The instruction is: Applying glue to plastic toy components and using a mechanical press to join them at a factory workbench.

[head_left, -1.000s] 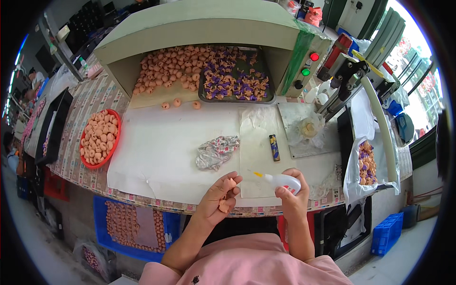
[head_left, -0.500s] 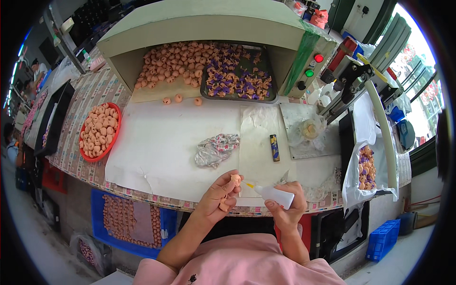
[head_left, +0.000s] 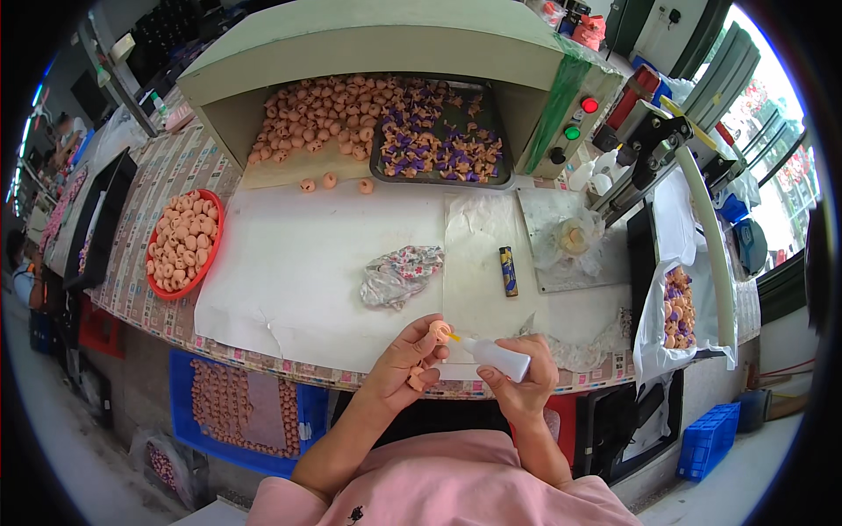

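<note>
Near the table's front edge, my left hand (head_left: 407, 361) pinches a small peach-coloured hollow doll-head part (head_left: 440, 331) between thumb and fingertips. A second peach piece (head_left: 417, 379) sits lower, in the curled fingers of the same hand. My right hand (head_left: 526, 379) is closed around a white squeeze bottle (head_left: 502, 358), tilted with its yellow nozzle tip (head_left: 453, 337) at the edge of the pinched part. Whether the tip touches it I cannot tell. Beyond the hands lie a crumpled floral cloth (head_left: 400, 275) and a blue-and-yellow tube (head_left: 509, 272).
A red basket (head_left: 213, 247) of peach parts stands left. At the back, a box-shaped machine (head_left: 377, 48) shelters piled heads and a dark tray (head_left: 491, 182) of purple-and-peach pieces. A metal press (head_left: 645, 158) and a lined bin (head_left: 653, 324) are right. A blue crate (head_left: 313, 412) sits below.
The bottle and my right hand have moved slightly left, bringing the nozzle up to the peach part. My left hand has turned the part a little, so its hollow opening shows.
</note>
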Demonstrator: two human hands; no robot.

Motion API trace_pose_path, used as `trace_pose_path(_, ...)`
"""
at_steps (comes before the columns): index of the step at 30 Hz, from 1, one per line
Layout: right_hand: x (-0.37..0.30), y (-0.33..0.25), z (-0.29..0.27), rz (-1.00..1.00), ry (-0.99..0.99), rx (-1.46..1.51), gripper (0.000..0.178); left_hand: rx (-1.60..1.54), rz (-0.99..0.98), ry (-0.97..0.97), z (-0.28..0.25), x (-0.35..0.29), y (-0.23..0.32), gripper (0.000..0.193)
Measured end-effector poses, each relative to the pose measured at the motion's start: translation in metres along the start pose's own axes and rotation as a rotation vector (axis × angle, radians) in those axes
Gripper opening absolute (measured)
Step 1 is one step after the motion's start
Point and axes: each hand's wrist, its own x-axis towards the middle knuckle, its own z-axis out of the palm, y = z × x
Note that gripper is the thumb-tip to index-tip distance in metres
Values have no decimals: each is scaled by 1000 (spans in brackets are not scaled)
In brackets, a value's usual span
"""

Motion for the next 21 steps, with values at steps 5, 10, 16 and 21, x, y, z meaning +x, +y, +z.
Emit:
trace_pose_path(5, 0, 2, 2, -15, 2, -8, 41, -7, 1, -5, -2, 1, 0, 33)
trace_pose_path(10, 1, 1, -1, 17, 13, -9, 41, -21, 16, -1, -5, 4, -1, 31)
trace_pose_path(16, 1, 2, -8, -58, 10, -48, 35, -35, 27, -7, -6, 4, -4, 31)
trace_pose_path(21, 0, 1, -11, -47, 17, -26, 35, -56, 21, -18, -11, 7, -6, 32)
